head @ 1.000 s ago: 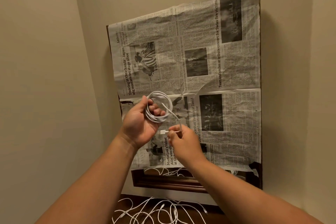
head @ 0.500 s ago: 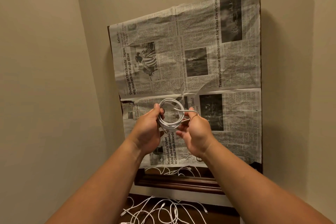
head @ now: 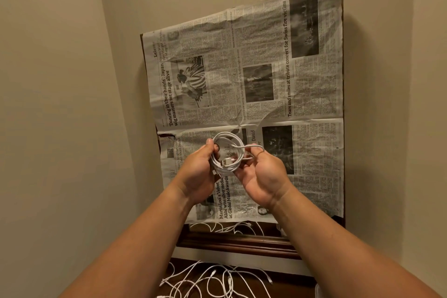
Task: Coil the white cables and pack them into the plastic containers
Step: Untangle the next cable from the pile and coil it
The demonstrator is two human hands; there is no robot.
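A coiled white cable (head: 228,151) is held up in front of a newspaper-covered panel. My left hand (head: 197,172) grips the coil's left side, thumb on top. My right hand (head: 262,176) pinches the cable's loose tail, which crosses the coil to the right; a plug end lies inside the ring. Several loose white cables (head: 212,280) lie tangled on the dark surface below. No plastic container is clearly in view.
A newspaper (head: 266,80) covers a dark wooden frame (head: 237,242) that leans on the beige wall. Cable reflections show in the uncovered strip under the paper. A pale object's corner (head: 319,291) shows at the bottom right.
My right hand rose from below the coil to its right side and drew the cable's tail across the ring. Both hands shifted slightly right, and the coil looks tighter.
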